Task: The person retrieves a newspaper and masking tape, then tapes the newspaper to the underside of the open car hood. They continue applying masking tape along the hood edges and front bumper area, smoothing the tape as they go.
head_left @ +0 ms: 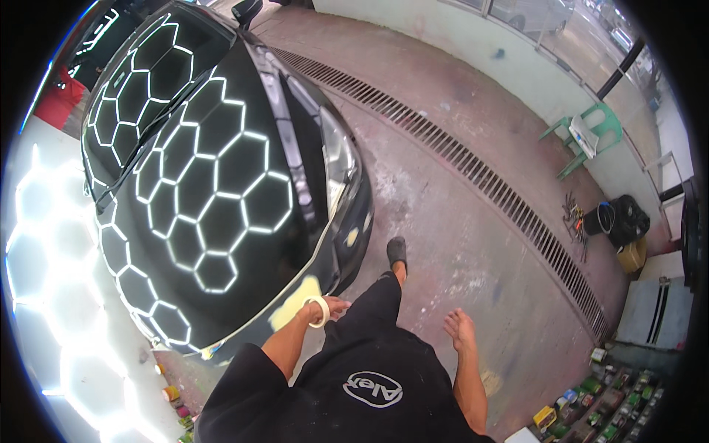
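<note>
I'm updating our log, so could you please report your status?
Left grip near yellowish patch on dark car, pale tape roll around wrist. Right grip open, empty. Car close at left; floor grate farther right.

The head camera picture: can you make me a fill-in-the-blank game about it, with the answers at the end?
1. A pale ring goes around the wrist of the person's ____ hand.
2. On the black car, bright lines make six-sided shapes called ____.
3. The chair by the wall is coloured ____.

Missing words: left; hexagons; green.
</note>
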`<state>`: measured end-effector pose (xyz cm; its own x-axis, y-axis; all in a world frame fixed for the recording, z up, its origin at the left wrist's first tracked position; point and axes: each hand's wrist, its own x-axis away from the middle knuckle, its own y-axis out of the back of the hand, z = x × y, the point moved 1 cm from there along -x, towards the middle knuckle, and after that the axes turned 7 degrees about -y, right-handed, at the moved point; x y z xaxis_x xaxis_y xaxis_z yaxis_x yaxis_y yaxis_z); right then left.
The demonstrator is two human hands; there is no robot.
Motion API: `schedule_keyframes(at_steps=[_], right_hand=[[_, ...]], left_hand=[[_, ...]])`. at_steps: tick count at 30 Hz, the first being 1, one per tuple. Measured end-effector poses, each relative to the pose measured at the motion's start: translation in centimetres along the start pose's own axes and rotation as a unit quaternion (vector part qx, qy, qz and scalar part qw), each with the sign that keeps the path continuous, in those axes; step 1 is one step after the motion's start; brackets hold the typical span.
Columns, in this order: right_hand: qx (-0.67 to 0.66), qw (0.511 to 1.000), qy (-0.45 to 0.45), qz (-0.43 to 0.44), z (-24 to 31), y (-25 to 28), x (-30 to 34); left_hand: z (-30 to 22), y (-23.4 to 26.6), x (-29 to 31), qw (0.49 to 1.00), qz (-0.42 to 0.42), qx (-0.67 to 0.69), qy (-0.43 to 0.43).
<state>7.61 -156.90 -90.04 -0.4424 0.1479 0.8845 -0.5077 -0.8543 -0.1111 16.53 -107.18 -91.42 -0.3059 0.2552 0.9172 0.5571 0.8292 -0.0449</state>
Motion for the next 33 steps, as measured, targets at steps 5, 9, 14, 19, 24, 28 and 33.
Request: schedule_keyframes(at_steps=[5, 9, 14, 19, 24, 28, 33], right_hand=[[-0.021, 0.997, 0.042, -0.062, 12.2, 4.1, -9.1], [0.002, 0.982, -0.016, -0.19, 16.4, 9.4, -15.1], [0.068, 0.969, -0.131, -0.197, 23.1, 4.1, -22.2], [0.146, 0.971, -0.096, -0.165, 42.4, -9.8, -33.5], [0.229, 0.963, -0.043, -0.136, 64.1, -23.3, -47.7], [0.293, 0.947, -0.034, -0.129, 78.3, -30.3, -54.8], [0.377, 0.909, 0.165, -0.067, 104.3, -53.7, -65.1]], left_hand=[[-24.9, 1.6, -2.0, 0.988, 0.126, -0.078, -0.045], [-38.6, 4.8, -8.2, 0.951, 0.1, -0.272, -0.109], [-49.6, 13.5, -12.7, 0.962, 0.046, -0.207, -0.171], [-66.7, 23.9, -15.6, 0.962, 0.031, -0.177, -0.205], [-77.5, 35.9, -25.6, 0.964, -0.02, -0.043, -0.26], [-86.9, 44.2, -26.5, 0.968, -0.042, 0.016, -0.247], [-96.7, 57.2, -24.6, 0.922, -0.112, 0.252, -0.273]])
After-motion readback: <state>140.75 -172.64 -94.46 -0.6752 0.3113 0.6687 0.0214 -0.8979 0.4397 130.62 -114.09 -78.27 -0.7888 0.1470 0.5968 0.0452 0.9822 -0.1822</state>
